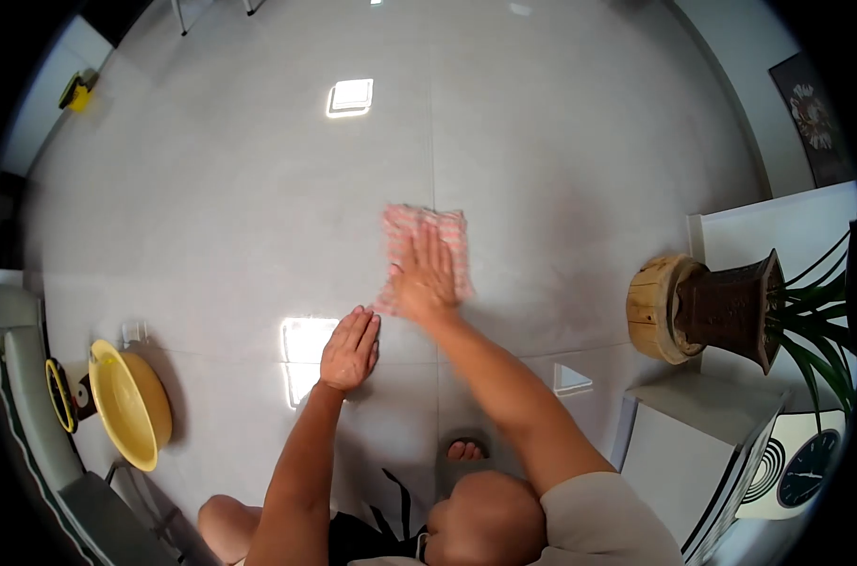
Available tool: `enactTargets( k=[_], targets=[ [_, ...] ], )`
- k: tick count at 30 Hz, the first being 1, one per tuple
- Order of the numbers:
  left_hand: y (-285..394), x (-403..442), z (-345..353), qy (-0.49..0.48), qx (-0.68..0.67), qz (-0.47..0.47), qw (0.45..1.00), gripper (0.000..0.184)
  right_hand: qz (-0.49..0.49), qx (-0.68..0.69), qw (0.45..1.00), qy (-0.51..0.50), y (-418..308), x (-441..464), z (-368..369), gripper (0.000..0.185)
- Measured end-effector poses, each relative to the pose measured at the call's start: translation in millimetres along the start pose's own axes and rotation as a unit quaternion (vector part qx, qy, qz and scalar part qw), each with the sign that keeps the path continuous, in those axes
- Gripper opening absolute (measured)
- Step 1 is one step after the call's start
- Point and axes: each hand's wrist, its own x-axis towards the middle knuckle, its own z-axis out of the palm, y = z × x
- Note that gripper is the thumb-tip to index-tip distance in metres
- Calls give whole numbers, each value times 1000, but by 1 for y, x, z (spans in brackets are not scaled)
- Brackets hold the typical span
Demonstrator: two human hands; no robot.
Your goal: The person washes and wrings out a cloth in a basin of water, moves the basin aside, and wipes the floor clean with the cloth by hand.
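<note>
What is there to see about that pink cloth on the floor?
The cloth is roughly square, with a mottled pink-and-white pattern in rough bands and slightly wavy edges. It looks like soft fabric. It lies spread out on the shiny grey tiled floor, under the right hand, which hides its middle. The left hand is by its near left corner; whether they touch is unclear.

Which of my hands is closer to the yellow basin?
Left. Your left hand is to the right of the yellow basin; your right hand is farther across, flat on the pink cloth.
</note>
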Motion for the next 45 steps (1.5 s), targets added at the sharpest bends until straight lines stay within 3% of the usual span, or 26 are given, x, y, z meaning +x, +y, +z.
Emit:
enactTargets(
  k=[2, 4, 8, 10, 13, 17, 20, 22, 25, 30, 33, 37, 40, 45],
  targets=[
    [3, -5, 1, 9, -5, -35, 999, 46, 21, -21, 1000, -5, 35, -34, -12, 78],
    [4, -6, 5, 21, -14, -50, 998, 46, 136, -47, 989, -24, 75, -59, -12, 78],
    [3, -6, 4, 30, -25, -47, 998, 45, 229, -56, 971, 32, 76, -40, -16, 78],
    [3, -5, 4, 39, -31, -46, 998, 44, 231, -21, 973, 6, 50, 6, -11, 77],
    [0, -7, 6, 43, -37, -42, 997, 44, 60, -26, 998, -9, 0, 62, -9, 78],
    [4, -10, 1, 35, -35, -58, 997, 44, -90, -28, 995, 17, 4, 66, 2, 78],
    [3, -25, 5, 51, -37, -107, 992, 42, -25, -15, 999, -34, 48, 7, -15, 81],
    [6, -22, 4, 52, -44, -131, 989, 39, 36, -33, 999, -1, 70, -51, -8, 85],
    [5, -30, 10, 52, -71, -145, 986, 36, 52, -75, 996, -6, 38, -106, 3, 88],
    [-2, -34, 3, 56, -117, -155, 979, 39, 45, -6, 998, -50, -66, -37, 17, 88],
    [-8, -33, -7, 59, -102, -165, 979, 41, -12, 16, 999, 25, -103, 23, 32, 85],
    [-22, -49, -35, 51, -62, -177, 981, 45, -42, 24, 999, 15, -76, 10, 31, 84],
    [-19, -55, -36, 44, -56, -165, 984, 43, 12, -19, 999, -37, -28, -35, 17, 83],
    [-1, -52, -21, 35, -45, -218, 974, 45, 75, -26, 996, 32, -21, 3, 17, 81]
  ],
)
